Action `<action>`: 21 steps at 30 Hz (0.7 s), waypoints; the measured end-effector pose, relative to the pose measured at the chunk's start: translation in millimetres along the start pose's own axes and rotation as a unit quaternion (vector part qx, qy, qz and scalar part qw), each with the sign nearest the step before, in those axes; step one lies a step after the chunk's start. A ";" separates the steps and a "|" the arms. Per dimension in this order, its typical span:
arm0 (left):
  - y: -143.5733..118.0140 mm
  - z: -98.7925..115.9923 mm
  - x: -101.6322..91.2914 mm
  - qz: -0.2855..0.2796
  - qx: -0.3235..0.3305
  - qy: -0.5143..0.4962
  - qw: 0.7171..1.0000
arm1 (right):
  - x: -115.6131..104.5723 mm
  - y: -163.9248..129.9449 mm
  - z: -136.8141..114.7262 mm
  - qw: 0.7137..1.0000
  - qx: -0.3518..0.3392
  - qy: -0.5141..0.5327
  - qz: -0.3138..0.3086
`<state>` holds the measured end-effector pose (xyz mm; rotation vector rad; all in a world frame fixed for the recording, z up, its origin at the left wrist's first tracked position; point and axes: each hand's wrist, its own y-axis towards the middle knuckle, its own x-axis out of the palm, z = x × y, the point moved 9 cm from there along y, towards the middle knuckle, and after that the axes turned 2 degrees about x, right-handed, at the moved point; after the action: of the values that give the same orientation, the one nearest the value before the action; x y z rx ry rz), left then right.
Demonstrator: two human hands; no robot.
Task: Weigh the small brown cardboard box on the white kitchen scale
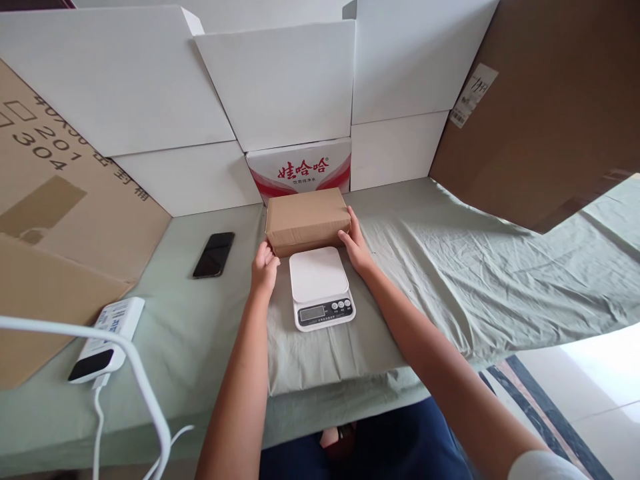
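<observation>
1. Far left: flat brown cardboard sheets lean along the edge of the table, which is draped in a pale green cloth; white wire and a white power strip lie at its near left corner
2. Black phone lies flat on the cloth, well left of the hands
3. Left hand presses the near left corner of the brown box, fingers curled against its side
4. Brown box: closed, lying flat, long axis running left to right across the view, one long side facing the person; it sits on the cloth just behind the kitchen scale, which lies between the hands with its display toward the person
5. Right hand clasps the right end of the box, thumb on the near face, fingers flat along the side
6. Behind: white folded cartons form a back wall, a red-printed carton directly behind the box; large brown board at right
7. Tiled floor at lower right; box's far side and underside hidden; scale readout unreadable
</observation>
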<state>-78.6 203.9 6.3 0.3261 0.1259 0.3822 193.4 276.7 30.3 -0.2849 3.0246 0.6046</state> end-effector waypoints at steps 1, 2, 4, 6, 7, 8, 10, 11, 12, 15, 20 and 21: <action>-0.3 -1.6 0.3 -0.003 -0.012 0.000 1.000 | 0.1 0.2 0.4 1.000 0.002 0.000 -0.002; -0.6 -3.5 0.8 -0.007 -0.028 0.000 1.000 | 0.2 0.4 0.7 1.000 0.004 0.000 -0.003; -1.0 -4.3 1.6 -0.013 -0.039 -0.001 0.999 | 0.4 0.7 1.3 1.000 0.004 -0.002 -0.007; -0.3 -2.0 2.1 -0.015 -0.026 -0.007 1.000 | 1.6 0.9 1.3 1.000 0.000 -0.005 -0.013; 0.2 -1.0 2.4 -0.016 -0.016 -0.011 1.000 | 2.3 0.9 1.1 1.000 -0.004 -0.006 -0.016; 0.8 -0.2 2.7 -0.016 -0.006 -0.015 1.000 | 2.9 0.9 0.7 1.000 -0.008 -0.006 -0.017; 1.3 1.6 2.8 -0.014 0.014 -0.020 1.000 | 2.8 0.7 -2.4 1.000 -0.023 -0.005 -0.012; 0.8 3.1 2.6 -0.011 0.024 -0.020 0.999 | 2.3 0.2 -5.3 0.999 -0.034 -0.006 -0.006; -0.6 5.3 2.4 -0.008 0.035 -0.020 0.999 | 1.3 -0.6 -9.4 0.999 -0.047 -0.009 0.000; -10.8 18.1 1.5 -0.004 0.073 -0.011 0.997 | -1.7 -6.0 -26.2 0.996 -0.091 -0.021 0.016; -38.2 45.8 -1.2 -0.005 0.138 0.047 0.989 | -8.5 -22.1 -52.0 0.989 -0.126 -0.059 0.041; -42.4 49.5 -2.9 0.001 0.147 0.059 0.987 | -10.1 -25.6 -55.6 0.988 -0.129 -0.065 0.047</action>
<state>-57.7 151.3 38.8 0.5943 0.2997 0.3848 207.7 233.7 72.8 -0.1055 2.8453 0.9833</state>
